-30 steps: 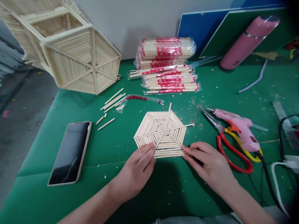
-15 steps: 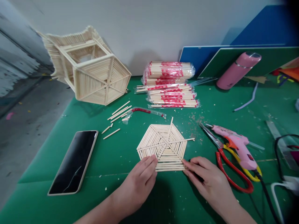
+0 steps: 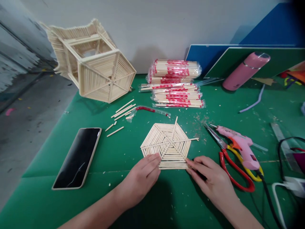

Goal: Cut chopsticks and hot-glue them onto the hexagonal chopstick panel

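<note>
A hexagonal panel of thin wooden sticks [image 3: 169, 143] lies flat on the green table in front of me, with crossing sticks laid over it like spokes. Two spoke ends stick out past its far and right edges. At the near left corner, the fingers of my left hand [image 3: 143, 174] are held together on the ends of the near sticks. My right hand [image 3: 209, 175] pinches the near right corner between thumb and fingers. Both hands hide the stick ends under them.
Right of the panel lie red-and-yellow-handled scissors [image 3: 235, 171] and a pink glue gun [image 3: 240, 143]. Left are a phone [image 3: 77, 159] and loose cut sticks [image 3: 122, 109]. Behind stand a stick-built model [image 3: 95, 66], wrapped chopsticks [image 3: 177, 84] and a pink bottle [image 3: 246, 71].
My view has shifted slightly, so the things on the table appear a little higher. Both hands stay at the panel's near corners, with hardly any movement against it.
</note>
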`<move>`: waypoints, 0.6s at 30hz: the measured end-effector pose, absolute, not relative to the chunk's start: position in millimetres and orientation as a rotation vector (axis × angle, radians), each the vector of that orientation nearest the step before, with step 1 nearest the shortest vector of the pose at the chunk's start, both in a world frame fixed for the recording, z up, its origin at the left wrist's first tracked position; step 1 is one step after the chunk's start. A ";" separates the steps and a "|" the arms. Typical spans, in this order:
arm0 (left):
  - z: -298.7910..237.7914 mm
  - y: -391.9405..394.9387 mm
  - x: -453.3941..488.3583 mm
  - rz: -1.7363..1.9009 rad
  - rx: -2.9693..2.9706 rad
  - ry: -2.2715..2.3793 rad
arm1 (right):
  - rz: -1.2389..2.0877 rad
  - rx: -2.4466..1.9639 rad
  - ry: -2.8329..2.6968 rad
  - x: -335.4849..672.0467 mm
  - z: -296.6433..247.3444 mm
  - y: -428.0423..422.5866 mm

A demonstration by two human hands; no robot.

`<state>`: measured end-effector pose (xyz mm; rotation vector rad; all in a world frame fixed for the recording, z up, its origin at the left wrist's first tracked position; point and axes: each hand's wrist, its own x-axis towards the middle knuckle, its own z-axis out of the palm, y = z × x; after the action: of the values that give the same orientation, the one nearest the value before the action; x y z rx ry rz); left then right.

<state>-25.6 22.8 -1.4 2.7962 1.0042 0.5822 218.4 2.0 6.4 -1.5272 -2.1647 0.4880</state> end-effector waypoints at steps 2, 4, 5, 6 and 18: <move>1.5 24.4 -25.0 0.580 2.785 0.981 | 0.494 -1.540 -2.158 218.6 7.4 1.8; 3.3 25.2 -25.1 0.586 2.764 0.977 | 0.499 -1.550 -2.153 218.9 7.6 1.6; 3.4 25.3 -25.3 0.602 2.740 0.983 | 0.500 -1.554 -2.152 219.0 7.5 1.5; 3.1 25.3 -25.7 0.623 2.708 0.993 | 0.503 -1.556 -2.153 219.2 7.4 1.3; 2.6 24.8 -25.6 0.654 2.683 0.981 | 0.513 -1.558 -2.154 219.4 6.2 1.4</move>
<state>-25.6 24.8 2.6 2.6827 0.9805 0.6541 219.4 1.4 6.2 -1.5579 -2.1539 0.5133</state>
